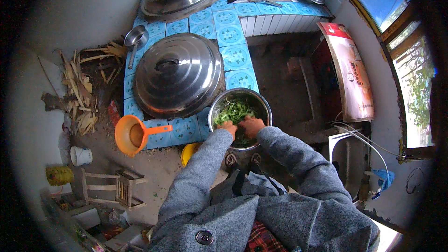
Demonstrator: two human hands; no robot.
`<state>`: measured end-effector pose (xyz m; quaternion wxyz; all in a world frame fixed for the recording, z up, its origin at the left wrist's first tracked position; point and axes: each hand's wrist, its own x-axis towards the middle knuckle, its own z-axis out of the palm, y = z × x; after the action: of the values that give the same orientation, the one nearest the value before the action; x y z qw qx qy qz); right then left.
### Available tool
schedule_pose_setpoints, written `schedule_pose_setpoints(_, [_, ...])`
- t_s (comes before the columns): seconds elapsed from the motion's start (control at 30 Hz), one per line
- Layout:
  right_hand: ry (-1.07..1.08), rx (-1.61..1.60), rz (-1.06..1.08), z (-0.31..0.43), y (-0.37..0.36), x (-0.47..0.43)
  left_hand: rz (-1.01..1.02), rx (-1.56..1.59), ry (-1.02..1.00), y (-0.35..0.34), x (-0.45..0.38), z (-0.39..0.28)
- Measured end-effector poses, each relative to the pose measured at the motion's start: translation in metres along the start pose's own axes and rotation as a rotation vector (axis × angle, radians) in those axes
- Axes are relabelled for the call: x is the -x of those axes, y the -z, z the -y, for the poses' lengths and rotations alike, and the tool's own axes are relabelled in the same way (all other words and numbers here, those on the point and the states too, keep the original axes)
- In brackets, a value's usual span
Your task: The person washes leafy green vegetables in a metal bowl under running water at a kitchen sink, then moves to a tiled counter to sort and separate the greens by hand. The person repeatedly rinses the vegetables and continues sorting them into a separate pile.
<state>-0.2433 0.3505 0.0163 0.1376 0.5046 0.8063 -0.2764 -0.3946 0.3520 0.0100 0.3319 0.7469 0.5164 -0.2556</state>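
Observation:
Both my hands are down inside a round stainless steel bowl [268, 112], which stands at the near right corner of the blue-tiled stove top [184, 128]. Shredded green vegetables [235, 110] fill much of the bowl's far and left side. My left hand [228, 127] is at the near left part of the bowl, its fingers curled down at the shreds. My right hand [251, 126] lies just to the right, slightly blurred, with its fingertips at the greens. How far each hand's fingers are closed on the shreds is hidden.
A large metal lid [178, 80] covers a pot place left of the bowl. An orange plastic dipper [130, 136] rests at the stove's near left corner, a metal ladle [135, 38] farther back. A yellow container [189, 154] is below the edge. At right stand a sink [346, 161] and a covered cabinet [350, 73].

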Motion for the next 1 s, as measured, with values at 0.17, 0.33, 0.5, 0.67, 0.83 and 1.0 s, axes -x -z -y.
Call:
schedule_pose_setpoints(0.17, [0.083,0.051,0.085,-0.001,-0.022,-0.018,-0.019,-0.009,-0.06,-0.034,-0.037,0.008])
schedule_pose_setpoints(0.33, [0.062,-0.178,-0.074,-0.007,0.007,-0.013,-0.111,0.175,-0.126,-0.002,-0.004,0.007])
schedule_pose_setpoints(0.5, [0.209,-0.387,-0.466,-0.002,0.068,0.016,-0.63,0.452,-0.349,0.059,0.053,0.011])
schedule_pose_setpoints(0.67, [0.185,-0.255,-0.503,-0.008,0.027,0.008,-0.743,0.117,-0.183,0.042,0.041,0.01])
schedule_pose_setpoints(0.83, [0.184,-0.058,0.063,-0.001,0.011,0.009,-0.104,0.127,-0.304,0.009,0.018,0.003])
schedule_pose_setpoints(1.0, [0.075,0.038,-0.045,-0.007,-0.017,0.004,0.044,0.051,-0.097,-0.037,-0.028,0.006])
